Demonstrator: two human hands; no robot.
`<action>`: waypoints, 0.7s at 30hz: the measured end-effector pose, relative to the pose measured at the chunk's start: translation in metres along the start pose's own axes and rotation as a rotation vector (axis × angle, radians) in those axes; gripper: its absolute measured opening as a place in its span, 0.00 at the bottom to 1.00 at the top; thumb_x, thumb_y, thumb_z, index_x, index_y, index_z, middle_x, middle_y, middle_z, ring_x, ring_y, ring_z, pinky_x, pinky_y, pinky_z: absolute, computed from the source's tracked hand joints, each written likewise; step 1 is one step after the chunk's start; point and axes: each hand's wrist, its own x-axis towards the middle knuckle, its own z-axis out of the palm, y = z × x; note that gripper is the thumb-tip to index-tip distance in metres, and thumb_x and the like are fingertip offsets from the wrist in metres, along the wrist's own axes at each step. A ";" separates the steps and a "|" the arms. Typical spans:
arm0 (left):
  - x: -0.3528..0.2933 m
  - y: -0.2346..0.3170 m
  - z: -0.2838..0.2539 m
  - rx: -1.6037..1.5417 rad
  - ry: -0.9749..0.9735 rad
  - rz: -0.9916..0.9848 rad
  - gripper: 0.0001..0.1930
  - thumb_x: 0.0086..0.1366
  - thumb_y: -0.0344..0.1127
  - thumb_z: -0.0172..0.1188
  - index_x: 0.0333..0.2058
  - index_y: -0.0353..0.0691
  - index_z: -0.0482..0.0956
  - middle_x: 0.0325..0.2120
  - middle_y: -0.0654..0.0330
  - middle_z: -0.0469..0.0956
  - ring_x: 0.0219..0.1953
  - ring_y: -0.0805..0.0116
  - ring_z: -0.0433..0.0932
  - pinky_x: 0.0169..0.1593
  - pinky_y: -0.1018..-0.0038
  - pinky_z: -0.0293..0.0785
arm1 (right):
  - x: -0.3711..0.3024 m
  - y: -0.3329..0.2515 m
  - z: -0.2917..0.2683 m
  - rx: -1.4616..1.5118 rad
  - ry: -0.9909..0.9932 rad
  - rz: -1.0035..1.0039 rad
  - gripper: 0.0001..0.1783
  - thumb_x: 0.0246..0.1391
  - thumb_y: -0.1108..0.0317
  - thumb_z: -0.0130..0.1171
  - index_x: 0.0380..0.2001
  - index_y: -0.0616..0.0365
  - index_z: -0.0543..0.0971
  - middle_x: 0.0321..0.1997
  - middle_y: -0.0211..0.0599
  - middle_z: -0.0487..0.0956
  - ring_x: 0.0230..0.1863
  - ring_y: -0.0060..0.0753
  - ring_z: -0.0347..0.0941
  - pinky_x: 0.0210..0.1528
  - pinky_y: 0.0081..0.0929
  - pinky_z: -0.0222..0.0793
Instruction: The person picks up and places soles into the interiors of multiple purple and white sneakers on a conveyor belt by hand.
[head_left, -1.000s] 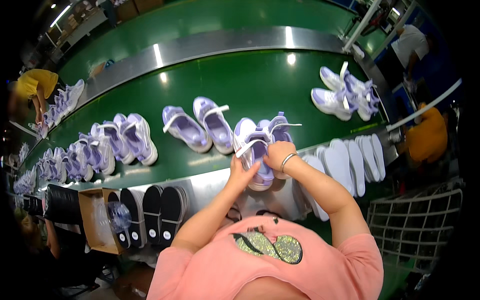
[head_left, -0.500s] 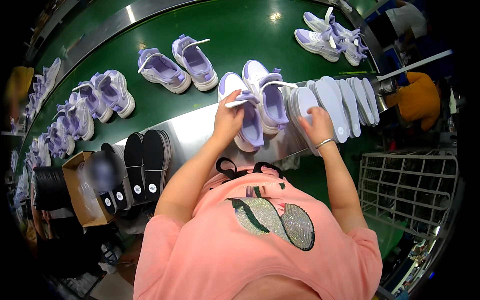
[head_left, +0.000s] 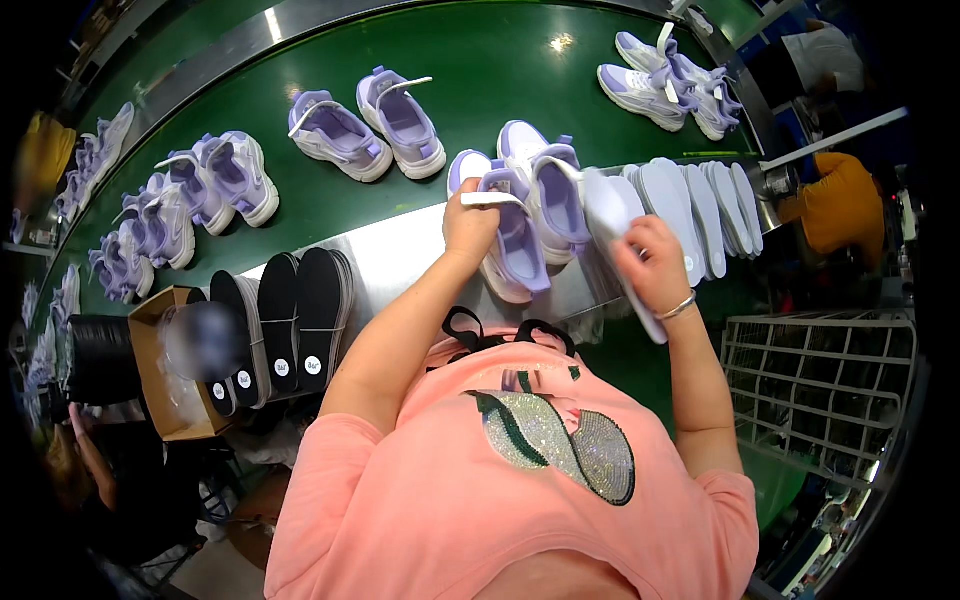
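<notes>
My left hand (head_left: 472,228) grips the raised tongue of a white-and-lilac sneaker (head_left: 518,250), its thumb and fingers closed at the white strap. Right beside that shoe stands a second sneaker (head_left: 560,205), toe pointing away from me. In my right hand (head_left: 652,262) is a pale insole (head_left: 612,205), pinched near its edge and slightly smeared by motion. The insole is tilted, with its near end hanging past the metal edge. A stack of the same insoles lies just under and beside it, partly hidden by the hand.
More pale insoles (head_left: 668,205) stand in rows to the right. Black insole stacks (head_left: 318,310) and an open carton (head_left: 160,405) sit at the left. Pairs of sneakers (head_left: 402,125) rest on the green belt (head_left: 490,60). A wire basket (head_left: 800,350) is at lower right.
My right hand has closed on an insole and lifted it off the stack, tilting it toward me. My left hand keeps its hold on the sneaker, whose opening shows wider.
</notes>
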 end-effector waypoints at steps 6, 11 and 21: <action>-0.011 0.000 0.005 -0.015 0.072 0.047 0.12 0.51 0.35 0.55 0.35 0.39 0.72 0.26 0.51 0.76 0.30 0.53 0.74 0.34 0.67 0.69 | 0.004 -0.071 0.002 -0.485 -0.434 -0.455 0.04 0.36 0.68 0.55 0.18 0.55 0.76 0.28 0.35 0.72 0.25 0.35 0.71 0.27 0.31 0.67; -0.008 -0.007 0.010 0.040 0.023 0.087 0.14 0.49 0.35 0.55 0.36 0.38 0.71 0.30 0.50 0.74 0.35 0.51 0.72 0.39 0.64 0.67 | 0.015 -0.065 0.018 -0.736 -0.677 -0.427 0.05 0.36 0.69 0.55 0.20 0.55 0.78 0.28 0.35 0.73 0.29 0.36 0.73 0.27 0.32 0.67; -0.012 -0.007 0.008 0.057 0.044 0.158 0.16 0.45 0.26 0.50 0.37 0.35 0.69 0.33 0.47 0.71 0.39 0.46 0.67 0.44 0.60 0.63 | 0.033 -0.035 0.110 -0.571 -0.378 -0.207 0.11 0.39 0.62 0.54 0.29 0.53 0.75 0.33 0.38 0.72 0.39 0.38 0.68 0.43 0.44 0.57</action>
